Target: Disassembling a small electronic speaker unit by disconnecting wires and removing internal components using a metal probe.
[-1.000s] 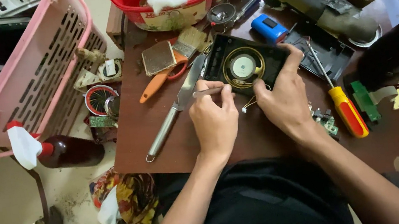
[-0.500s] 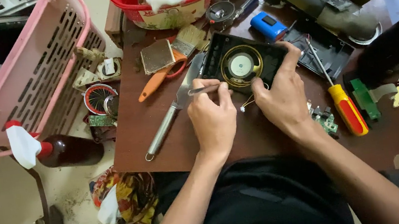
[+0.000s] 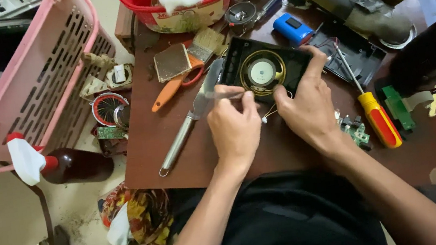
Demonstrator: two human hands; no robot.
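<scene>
Looking down from the head camera, a person is sitting at a small brown table (image 3: pixel 309 156) and working on a black speaker panel (image 3: pixel 264 70) with a round gold speaker in its middle. The panel is lying flat on the table, just past both hands.

The left hand (image 3: pixel 234 129) is pinching a thin metal tool (image 3: pixel 223 95). Its fingers are squeezed together on the tool, and the tip is pointing at the left side of the panel. The right hand (image 3: pixel 309 104) is holding the panel down, with its thumb on the near edge and its fingers spread along the right edge.

Here is what I think could go wrong. The thin tool could slip and poke the soft round part of the speaker, because the tip is working very close to it. Two thin white wires (image 3: pixel 269 114) are hanging from the panel between the hands, and a hard pull could snap them. If the right hand lets go, the panel could slide and bump the knife (image 3: pixel 190 123) lying just beside it on the left.

The table is very crowded. An orange and yellow screwdriver (image 3: pixel 377 118) is lying near the right wrist, and a small green circuit board (image 3: pixel 354 130) is sitting right at that wrist, so an elbow could be knocking them to the floor. A red tub (image 3: pixel 182 3) is standing at the far edge.
</scene>
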